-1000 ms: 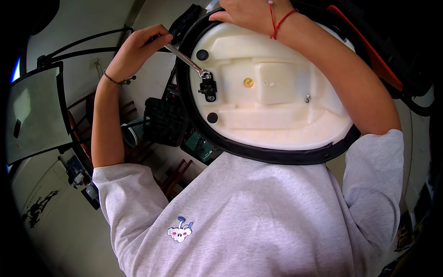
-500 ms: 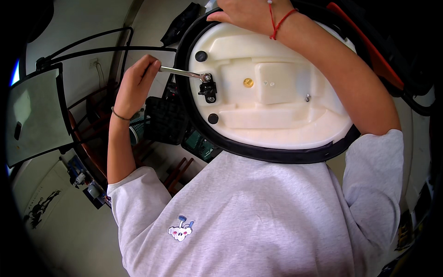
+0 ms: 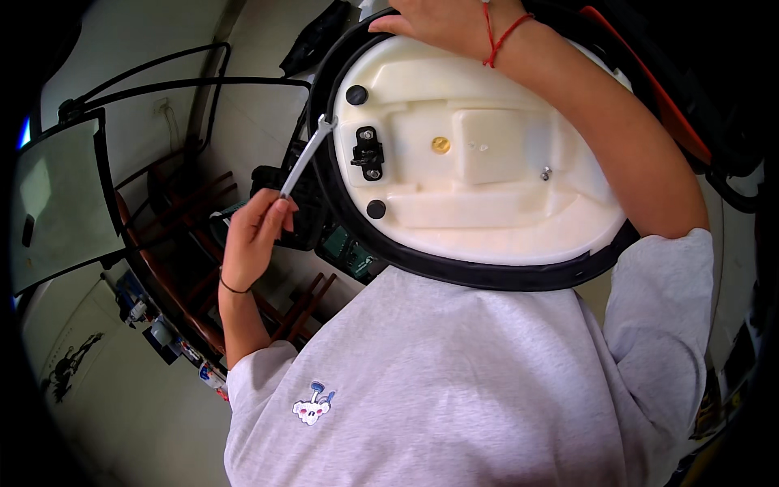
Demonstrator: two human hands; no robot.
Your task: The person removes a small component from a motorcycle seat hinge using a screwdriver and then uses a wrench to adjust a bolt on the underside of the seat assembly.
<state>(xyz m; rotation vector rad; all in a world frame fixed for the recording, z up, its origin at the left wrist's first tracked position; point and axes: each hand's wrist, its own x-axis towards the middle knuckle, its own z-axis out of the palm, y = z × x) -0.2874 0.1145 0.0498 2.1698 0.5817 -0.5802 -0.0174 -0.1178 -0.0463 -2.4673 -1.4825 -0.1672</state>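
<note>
In my left hand (image 3: 258,231) is a metal wrench (image 3: 305,158), held by its lower end between thumb and fingers. The wrench's head lies over the black rim of an upturned seat, apart from the bracket. The seat's white plastic underside (image 3: 503,235) faces me. A small black bracket (image 3: 367,152) with a bolt at each end is fixed at its left part, between two round black pads (image 3: 356,95). My right hand (image 3: 454,24) grips the seat's far edge, its thumb along the rim; its other fingers are mostly out of view. A small metal fastener (image 3: 546,173) shows at the right.
An open black tool case (image 3: 284,211) and a green tray (image 3: 349,252) lie beyond the seat's left edge. Brown wooden stools (image 3: 304,308) stand below them. Further left is a black-framed board (image 3: 61,195). A dark part with a red edge (image 3: 649,89) borders the seat at right.
The wrench has come off the bracket's upper bolt and swung to a steep slant. My left hand has moved down and toward me with it. My right hand has barely shifted.
</note>
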